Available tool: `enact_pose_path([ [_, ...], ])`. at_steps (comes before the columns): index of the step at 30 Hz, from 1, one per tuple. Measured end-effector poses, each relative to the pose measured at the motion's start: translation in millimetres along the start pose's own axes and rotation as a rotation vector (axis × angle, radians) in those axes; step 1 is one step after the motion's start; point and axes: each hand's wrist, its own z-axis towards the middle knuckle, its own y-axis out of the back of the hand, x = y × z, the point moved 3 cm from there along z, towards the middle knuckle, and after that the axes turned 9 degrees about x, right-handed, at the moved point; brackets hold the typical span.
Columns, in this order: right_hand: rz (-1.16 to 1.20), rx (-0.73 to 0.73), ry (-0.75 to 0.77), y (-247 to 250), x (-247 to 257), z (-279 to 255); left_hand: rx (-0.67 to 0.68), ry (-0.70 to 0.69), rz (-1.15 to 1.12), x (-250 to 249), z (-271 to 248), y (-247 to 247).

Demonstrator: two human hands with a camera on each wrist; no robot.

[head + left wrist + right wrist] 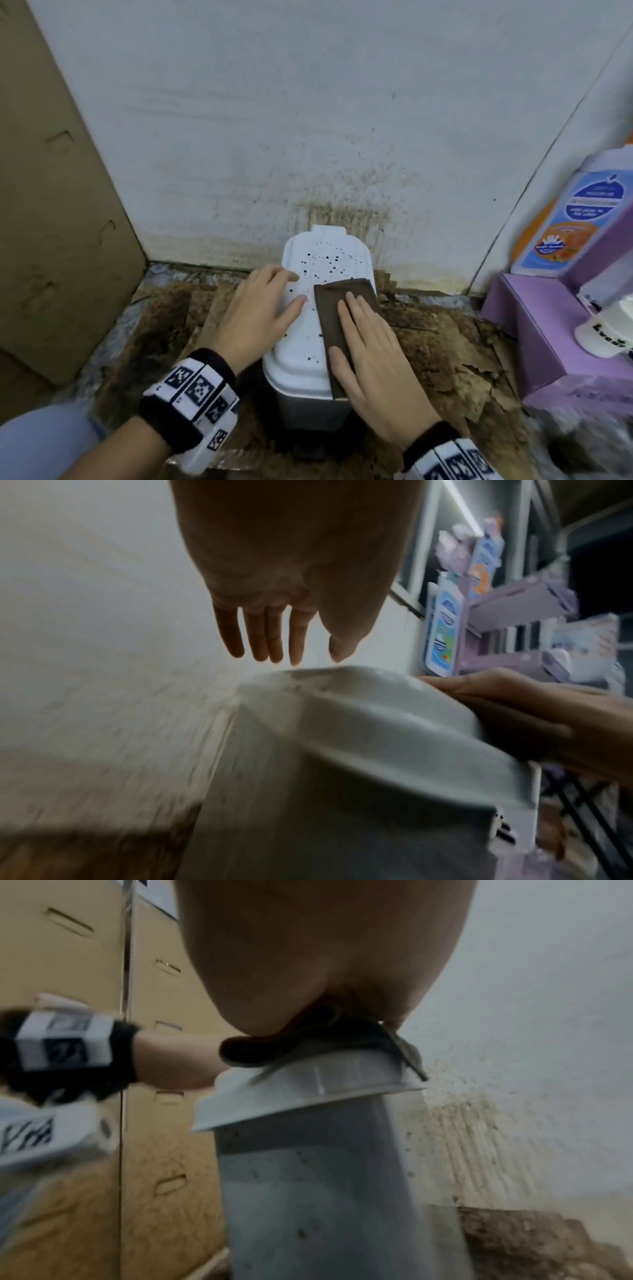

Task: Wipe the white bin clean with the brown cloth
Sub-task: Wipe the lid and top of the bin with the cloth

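Note:
A white bin (305, 329) with a closed lid stands against the wall; dark specks dot the lid's top. A folded brown cloth (342, 308) lies along the lid's right side. My right hand (373, 356) lies flat on the cloth with straight fingers, pressing it to the lid. My left hand (263, 308) rests on the lid's left edge, fingers straight. In the left wrist view the left fingers (260, 637) hang over the bin lid (342, 710). In the right wrist view the palm presses the cloth (308, 1039) onto the lid (308, 1091), and specks mark the bin's body.
The bin stands on stained brown cardboard pieces (462, 349) on the floor. A tall cardboard box (51, 205) is on the left. A purple rack (548, 325) with a labelled bottle (561, 219) and a white cup (606, 329) is on the right. The wall (342, 212) behind is spattered brown.

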Motion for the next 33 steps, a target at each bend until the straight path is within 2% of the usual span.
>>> enact_pose_path([
  [4,0.005,0.026,-0.055,-0.3,4.5,9.8,-0.003,0.135,-0.342,15.0,-31.5,-22.5],
  [8,0.029,0.064,-0.072,7.6,-5.0,31.3,0.077,0.119,-0.391,6.7,-46.0,-43.7],
  [12,0.042,0.115,-0.092,11.7,-17.4,52.6,0.140,0.125,-0.518,18.8,-50.4,-49.6],
  [15,0.051,0.127,-0.102,11.5,-18.7,59.1,0.152,0.090,-0.509,20.5,-49.4,-47.7],
  [19,0.030,0.103,-0.097,9.7,-16.8,49.4,0.151,0.119,-0.470,22.6,-48.1,-49.2],
  [27,0.070,0.057,-0.139,-4.6,6.5,-8.8,0.144,0.105,-0.503,20.9,-48.1,-49.0],
  [33,0.002,0.057,-0.111,0.5,-5.5,10.3,0.130,0.108,-0.526,20.0,-49.6,-49.5],
])
